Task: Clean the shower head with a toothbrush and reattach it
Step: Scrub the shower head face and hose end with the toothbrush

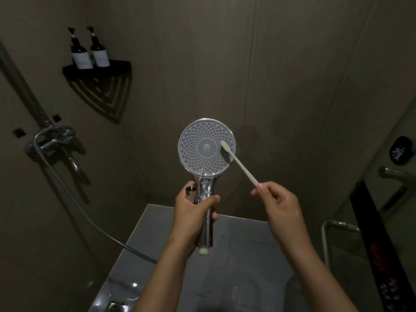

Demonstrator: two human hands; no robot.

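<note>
A chrome shower head [206, 147] with a round white nozzle face is held upright in front of me, detached from its hose. My left hand [193, 212] grips its chrome handle together with the hose's threaded end nut [191, 190]. My right hand [279, 206] pinches the end of a white toothbrush [238, 164]. The brush's dark bristles rest on the right side of the nozzle face.
The grey hose [90, 219] runs from the wall mixer tap [54, 140] on the left down toward my left hand. A black corner shelf [96, 69] holds two dark pump bottles. Grey floor tiles lie below. A glass door with a metal handle [326, 239] stands at right.
</note>
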